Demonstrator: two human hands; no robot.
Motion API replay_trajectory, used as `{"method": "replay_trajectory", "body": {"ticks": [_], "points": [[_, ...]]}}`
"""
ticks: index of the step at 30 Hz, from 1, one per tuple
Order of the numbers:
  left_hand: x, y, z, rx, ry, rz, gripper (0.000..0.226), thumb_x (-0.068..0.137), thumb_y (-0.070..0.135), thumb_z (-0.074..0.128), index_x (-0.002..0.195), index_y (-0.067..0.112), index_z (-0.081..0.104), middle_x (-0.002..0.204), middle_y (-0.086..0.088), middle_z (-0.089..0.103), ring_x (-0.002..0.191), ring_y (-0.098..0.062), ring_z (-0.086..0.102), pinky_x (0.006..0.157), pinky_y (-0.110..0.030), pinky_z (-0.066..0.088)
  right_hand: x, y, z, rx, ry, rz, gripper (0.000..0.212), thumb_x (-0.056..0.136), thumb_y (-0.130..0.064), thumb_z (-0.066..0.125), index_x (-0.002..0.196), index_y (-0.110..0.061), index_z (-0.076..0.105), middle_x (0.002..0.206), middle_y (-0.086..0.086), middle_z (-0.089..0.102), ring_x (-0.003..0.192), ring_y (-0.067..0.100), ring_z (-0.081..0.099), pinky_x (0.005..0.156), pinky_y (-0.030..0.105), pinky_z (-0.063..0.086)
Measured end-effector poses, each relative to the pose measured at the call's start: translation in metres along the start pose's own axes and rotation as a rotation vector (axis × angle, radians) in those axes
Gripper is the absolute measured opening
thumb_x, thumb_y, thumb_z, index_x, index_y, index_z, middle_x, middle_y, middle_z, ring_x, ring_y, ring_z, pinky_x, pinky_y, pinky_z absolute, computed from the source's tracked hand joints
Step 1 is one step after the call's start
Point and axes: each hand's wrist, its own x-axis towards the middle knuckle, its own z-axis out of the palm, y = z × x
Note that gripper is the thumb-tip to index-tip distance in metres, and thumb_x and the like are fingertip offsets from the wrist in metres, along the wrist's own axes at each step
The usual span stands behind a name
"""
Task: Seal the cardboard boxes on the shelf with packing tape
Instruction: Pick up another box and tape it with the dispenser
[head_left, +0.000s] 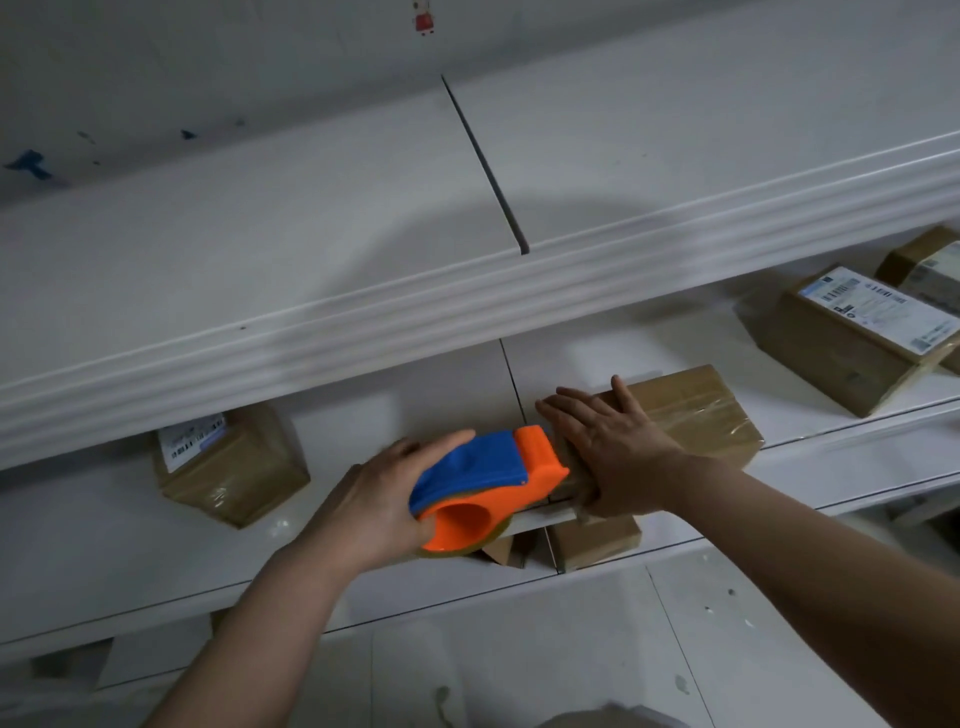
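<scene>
A long brown cardboard box (696, 410) lies on the middle white shelf (841, 457), with clear tape shining across its top. My right hand (613, 447) presses flat on the box's left end, fingers spread. My left hand (379, 493) grips a blue and orange tape dispenser (483, 483). The dispenser's orange nose touches the box's near left edge, just beside my right hand. The tape roll shows only as a thin rim under the dispenser.
A labelled box (228, 467) sits left on the same shelf. Two labelled boxes (852, 338) stand at the far right. Smaller boxes (592, 540) rest on the lower shelf under my hands. The upper shelf's thick front lip (467, 312) overhangs the work spot.
</scene>
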Motion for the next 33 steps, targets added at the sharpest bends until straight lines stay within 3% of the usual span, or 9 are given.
{"method": "replay_trajectory", "body": {"ticks": [6, 9, 13, 17, 22, 33], "points": [[-0.028, -0.052, -0.013, -0.041, -0.116, -0.135, 0.1, 0.072, 0.009, 0.064, 0.133, 0.072, 0.016, 0.103, 0.019, 0.041, 0.091, -0.006, 0.053, 0.079, -0.032, 0.051, 0.009, 0.003, 0.002, -0.02, -0.051, 0.007, 0.116, 0.073, -0.055, 0.064, 0.151, -0.023, -0.014, 0.161, -0.004, -0.004, 0.148, 0.016, -0.008, 0.116, 0.058, -0.007], [-0.021, -0.03, -0.011, 0.152, -0.123, -0.108, 0.095, 0.08, 0.009, 0.055, 0.138, 0.068, 0.009, 0.108, 0.012, 0.04, 0.092, -0.014, 0.052, 0.077, -0.03, 0.048, 0.01, 0.003, 0.004, -0.031, -0.06, 0.01, 0.117, 0.073, -0.059, 0.063, 0.151, -0.023, -0.017, 0.161, -0.003, -0.006, 0.148, 0.017, -0.009, 0.115, 0.058, -0.009], [0.002, 0.024, 0.01, 0.432, -0.14, -0.179, 0.081, 0.09, 0.009, 0.049, 0.147, 0.052, 0.01, 0.124, -0.002, 0.042, 0.105, -0.025, 0.051, 0.093, -0.038, 0.04, 0.007, 0.001, 0.002, -0.021, -0.046, -0.009, 0.117, 0.074, -0.06, 0.063, 0.151, -0.022, -0.015, 0.161, -0.001, -0.005, 0.148, 0.02, -0.008, 0.115, 0.061, -0.007], [0.025, 0.074, 0.023, 0.499, -0.193, -0.225, 0.067, 0.089, 0.024, 0.059, 0.145, 0.041, 0.024, 0.125, -0.009, 0.043, 0.115, -0.031, 0.05, 0.095, -0.046, 0.036, 0.001, -0.001, 0.002, 0.0, -0.026, -0.019, 0.107, 0.079, -0.058, 0.055, 0.152, -0.021, -0.012, 0.162, -0.001, -0.003, 0.148, 0.02, -0.007, 0.114, 0.063, -0.005], [0.043, 0.112, 0.01, 0.573, -0.264, -0.345, 0.046, 0.086, 0.02, 0.059, 0.128, 0.031, 0.046, 0.115, -0.009, 0.048, 0.106, -0.032, 0.053, 0.091, -0.047, 0.039, -0.003, -0.003, 0.002, 0.032, 0.019, -0.029, 0.096, 0.085, -0.056, 0.048, 0.153, -0.02, -0.008, 0.162, 0.0, 0.001, 0.149, 0.02, -0.005, 0.114, 0.063, -0.003], [0.037, 0.107, 0.009, 0.634, -0.313, -0.484, 0.039, 0.086, 0.028, 0.061, 0.124, 0.027, 0.052, 0.117, -0.007, 0.05, 0.11, -0.029, 0.05, 0.088, -0.044, 0.038, -0.009, -0.002, 0.01, -0.015, 0.049, -0.042, 0.108, 0.078, -0.047, 0.062, 0.152, -0.018, -0.012, 0.161, 0.003, 0.0, 0.148, 0.021, -0.004, 0.113, 0.064, -0.007]]}}
